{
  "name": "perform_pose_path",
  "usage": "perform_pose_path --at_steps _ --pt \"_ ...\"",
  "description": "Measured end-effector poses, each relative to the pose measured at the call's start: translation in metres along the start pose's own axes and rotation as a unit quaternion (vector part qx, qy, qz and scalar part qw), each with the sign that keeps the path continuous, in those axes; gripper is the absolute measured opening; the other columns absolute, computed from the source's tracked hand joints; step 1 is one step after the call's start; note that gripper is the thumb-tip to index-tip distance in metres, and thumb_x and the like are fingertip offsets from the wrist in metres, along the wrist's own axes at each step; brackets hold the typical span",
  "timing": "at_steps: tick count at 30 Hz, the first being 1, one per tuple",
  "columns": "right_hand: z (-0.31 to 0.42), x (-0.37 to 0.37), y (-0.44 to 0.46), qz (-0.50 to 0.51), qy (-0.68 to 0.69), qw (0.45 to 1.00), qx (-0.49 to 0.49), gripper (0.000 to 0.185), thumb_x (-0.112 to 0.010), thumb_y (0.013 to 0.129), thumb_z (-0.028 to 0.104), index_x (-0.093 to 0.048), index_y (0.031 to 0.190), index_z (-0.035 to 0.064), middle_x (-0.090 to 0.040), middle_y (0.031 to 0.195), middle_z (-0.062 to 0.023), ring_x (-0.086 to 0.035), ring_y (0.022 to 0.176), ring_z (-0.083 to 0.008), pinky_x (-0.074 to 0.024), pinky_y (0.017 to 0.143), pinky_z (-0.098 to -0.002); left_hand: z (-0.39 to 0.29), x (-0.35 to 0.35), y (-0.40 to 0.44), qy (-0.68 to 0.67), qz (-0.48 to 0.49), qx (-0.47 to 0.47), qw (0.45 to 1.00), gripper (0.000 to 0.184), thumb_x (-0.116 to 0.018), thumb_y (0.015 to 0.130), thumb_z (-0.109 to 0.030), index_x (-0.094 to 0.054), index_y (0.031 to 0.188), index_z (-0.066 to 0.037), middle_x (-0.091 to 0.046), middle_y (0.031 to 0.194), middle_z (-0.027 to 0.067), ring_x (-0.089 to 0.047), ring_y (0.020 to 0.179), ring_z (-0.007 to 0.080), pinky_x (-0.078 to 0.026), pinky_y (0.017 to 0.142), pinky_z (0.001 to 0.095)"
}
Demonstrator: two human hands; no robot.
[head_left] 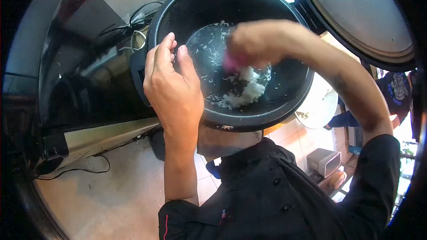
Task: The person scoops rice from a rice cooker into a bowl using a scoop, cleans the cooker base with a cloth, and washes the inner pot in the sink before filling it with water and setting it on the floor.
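A pale floor (pixel 102 191) lies below, and a glossy black-fronted unit (pixel 89 75) stands along the left. The person wears a black buttoned jacket (pixel 275 195). In front of them is a large, deep black cooking pot (pixel 213 6), uncovered, with a round metal lid (pixel 356 9) tilted up at its right side. A white round dish (pixel 324 111) shows just beyond the pot's right edge. The left hand (pixel 173 80) is raised at the pot's left rim, fingers loosely together, thumb apart, gripping nothing; whether it touches the rim is unclear. The right hand (pixel 258 42), blurred, reaches inside the pot, closed around a pink item (pixel 231 62) too blurred to identify. Just below it, a clump of cooked white rice (pixel 249 93) lies on the pot's bottom, with loose grains (pixel 214 55) scattered around.
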State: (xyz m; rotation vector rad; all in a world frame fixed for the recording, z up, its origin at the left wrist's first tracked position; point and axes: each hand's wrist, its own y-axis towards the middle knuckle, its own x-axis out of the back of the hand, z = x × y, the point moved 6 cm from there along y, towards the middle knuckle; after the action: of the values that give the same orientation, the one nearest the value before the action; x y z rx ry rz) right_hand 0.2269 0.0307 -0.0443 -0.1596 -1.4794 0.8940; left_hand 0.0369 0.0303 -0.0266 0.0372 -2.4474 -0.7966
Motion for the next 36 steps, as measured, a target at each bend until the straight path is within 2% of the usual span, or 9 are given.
perform_pose_path --at_steps 4,5,8,19,25,29,31,33,36 --pt "-0.057 -0.019 0.02 -0.197 -0.077 0.976 -0.05 0.017 -0.07 0.094 0.011 -0.08 0.104 0.0012 -0.077 0.102 -0.018 -0.074 0.094 -0.0348 -0.061 0.089 -0.0439 -0.001 -0.001 0.002 -0.003 0.002 0.001 1.0 0.026 -0.065 0.099 -0.005 -0.071 0.122 0.005 -0.073 0.11 0.0191 -0.073 0.101 0.0349 -0.057 0.09 0.0421" --pt "-0.054 -0.029 0.009 -0.127 -0.032 0.978 -0.164 0.018 -0.071 0.095 0.013 -0.078 0.103 -0.0012 -0.073 0.112 -0.0204 -0.073 0.094 -0.0365 -0.061 0.091 -0.0458 -0.001 -0.001 0.002 0.0 0.003 -0.003 1.0 0.025 -0.065 0.099 -0.004 -0.071 0.122 0.005 -0.073 0.11 0.0192 -0.073 0.101 0.0349 -0.057 0.09 0.042" --pt "-0.012 -0.061 -0.008 -0.088 0.013 0.995 0.052 0.02 -0.072 0.096 0.016 -0.077 0.104 -0.0017 -0.068 0.118 -0.023 -0.072 0.092 -0.0373 -0.0617 0.089 -0.0464 0.001 -0.001 0.0 0.008 0.003 -0.002 1.0 0.025 -0.065 0.099 -0.004 -0.072 0.121 0.005 -0.073 0.11 0.0194 -0.073 0.101 0.035 -0.058 0.09 0.042" --pt "0.015 -0.08 0.023 -0.001 0.337 0.908 -0.251 0.038 -0.063 0.104 0.032 -0.078 0.114 -0.0022 -0.077 0.102 -0.026 -0.076 0.101 -0.0371 -0.0598 0.088 -0.0474 0.001 -0.006 0.0 -0.013 0.003 0.0 1.0 0.024 -0.061 0.102 -0.001 -0.073 0.122 0.003 -0.076 0.112 0.0187 -0.075 0.103 0.0323 -0.06 0.09 0.0387" --pt "0.047 -0.025 0.105 0.04 0.084 0.995 -0.024 0.038 -0.073 0.092 0.031 -0.076 0.116 0.0014 -0.079 0.108 -0.0181 -0.077 0.104 -0.0342 -0.0618 0.087 -0.0489 0.011 -0.006 -0.005 -0.065 -0.025 0.009 0.997 0.029 -0.054 0.108 -0.002 -0.068 0.132 0.006 -0.075 0.122 0.0189 -0.074 0.112 0.0241 -0.057 0.101 0.0366" --pt "0.01 -0.033 0.13 -0.117 0.196 0.973 0.015 0.036 -0.068 0.095 0.017 -0.07 0.127 0.0018 -0.076 0.118 -0.0188 -0.076 0.106 -0.0325 -0.0628 0.089 -0.0462 0.008 -0.002 -0.002 -0.073 -0.044 -0.014 0.996 0.029 -0.052 0.106 0.001 -0.067 0.129 0.009 -0.071 0.121 0.0228 -0.074 0.11 0.0323 -0.06 0.095 0.039" --pt "0.007 -0.033 0.088 -0.138 0.759 0.624 -0.125 0.039 -0.065 0.1 0.021 -0.065 0.132 -0.0026 -0.072 0.124 -0.0224 -0.074 0.11 -0.0341 -0.061 0.096 -0.0461 0.005 0.001 0.0 -0.072 -0.041 -0.017 0.996 0.031 -0.05 0.106 0.002 -0.064 0.132 0.01 -0.069 0.122 0.0242 -0.073 0.112 0.0339 -0.059 0.097 0.0401" --pt "0.014 -0.018 0.065 -0.158 0.641 0.751 -0.005 0.046 -0.06 0.104 0.03 -0.063 0.131 -0.0077 -0.066 0.13 -0.024 -0.073 0.112 -0.0342 -0.0581 0.102 -0.0458 0.005 0.002 0.001 -0.063 -0.035 -0.002 0.997 0.032 -0.048 0.105 0.002 -0.063 0.132 0.01 -0.069 0.12 0.0248 -0.072 0.112 0.0357 -0.058 0.098 0.0408" --pt "0.019 -0.015 0.039 -0.187 0.768 0.612 -0.003 0.041 -0.057 0.103 0.029 -0.066 0.122 -0.0054 -0.071 0.112 -0.0189 -0.075 0.096 -0.0277 -0.0627 0.086 -0.0401 0.004 0.004 0.001 -0.055 -0.026 -0.013 0.998 0.034 -0.047 0.105 0.001 -0.061 0.134 0.011 -0.067 0.121 0.0251 -0.071 0.112 0.037 -0.058 0.098 0.0422"
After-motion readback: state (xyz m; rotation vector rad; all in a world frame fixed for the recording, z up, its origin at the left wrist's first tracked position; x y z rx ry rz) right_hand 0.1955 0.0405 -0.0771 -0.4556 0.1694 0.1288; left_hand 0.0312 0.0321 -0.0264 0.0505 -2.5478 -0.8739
